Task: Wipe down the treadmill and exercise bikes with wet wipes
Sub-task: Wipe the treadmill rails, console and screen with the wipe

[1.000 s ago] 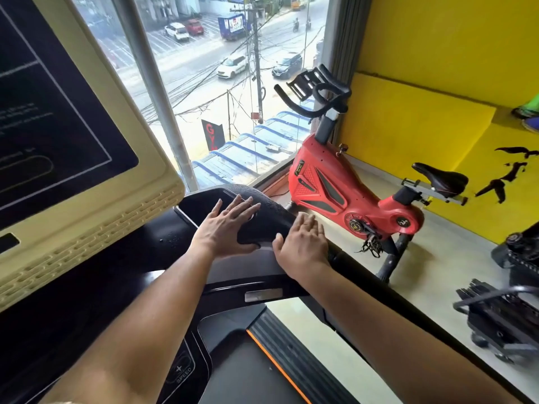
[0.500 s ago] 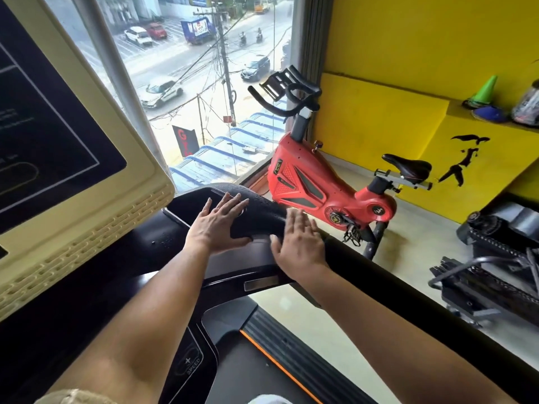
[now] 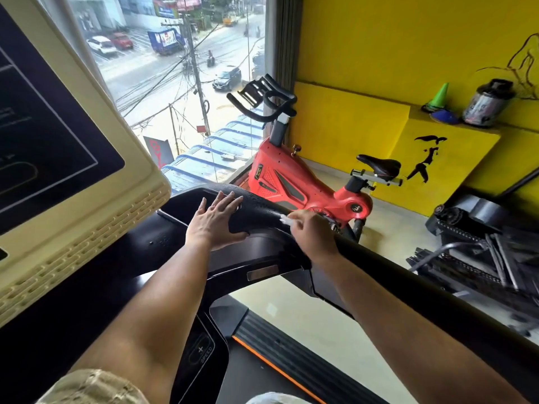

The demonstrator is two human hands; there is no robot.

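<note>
I stand on the treadmill, whose black right handrail curves round in front of me. My left hand rests flat on the rail's front curve, fingers spread and straight. My right hand is blurred by motion on the rail just to the right. Its fingers are curled over a white wet wipe that shows at the fingertips and touches the rail. The rail's surface looks wet near both hands. A red exercise bike with black handlebars and saddle stands beyond the rail by the window.
The treadmill's beige console with a dark screen fills the left. Black gym machinery lies on the floor at right. A yellow ledge carries a green cone, a blue cone and a jar. The belt's orange-edged side rail is below.
My right hand has gone from lying flat on the rail to curled and blurred, shifted slightly right, with the white wipe now showing. My left hand stays put. The view has tilted upward.
</note>
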